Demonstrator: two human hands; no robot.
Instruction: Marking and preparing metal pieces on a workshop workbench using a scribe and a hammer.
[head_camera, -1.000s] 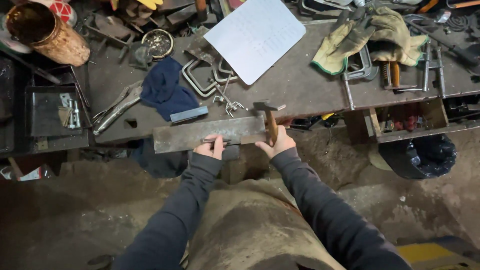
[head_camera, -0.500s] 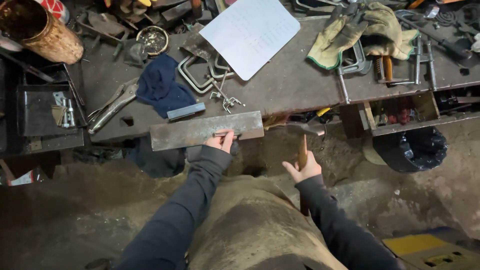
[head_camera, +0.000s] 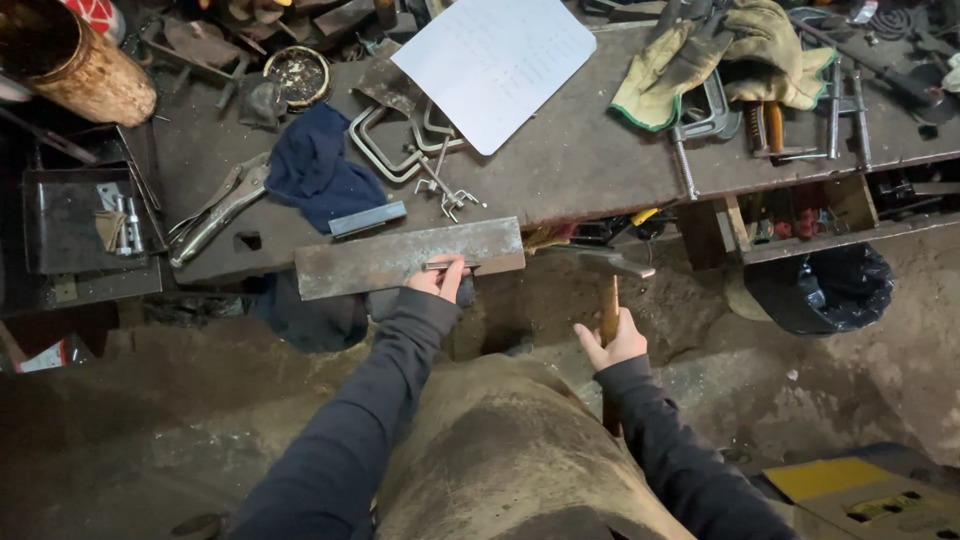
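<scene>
A rusty flat steel bar (head_camera: 400, 257) lies along the front edge of the metal workbench (head_camera: 590, 165). My left hand (head_camera: 438, 280) pinches a small thin metal rod (head_camera: 447, 266) against the bar's front face. Lower and to the right, my right hand (head_camera: 612, 340) grips the wooden handle of a hammer (head_camera: 608, 272). The hammer's steel head is level with the bench edge, a little right of the bar's end.
On the bench lie a blue cloth (head_camera: 315, 170), locking pliers (head_camera: 215, 212), bent steel loops (head_camera: 385, 145), a white sheet (head_camera: 495, 62), work gloves (head_camera: 725, 50) and clamps (head_camera: 845, 110). A rusty can (head_camera: 80, 70) stands far left. A black bag (head_camera: 825, 288) sits below right.
My right hand has left the bar, dropped down and to the right with the hammer. My left hand stays on the bar's front face.
</scene>
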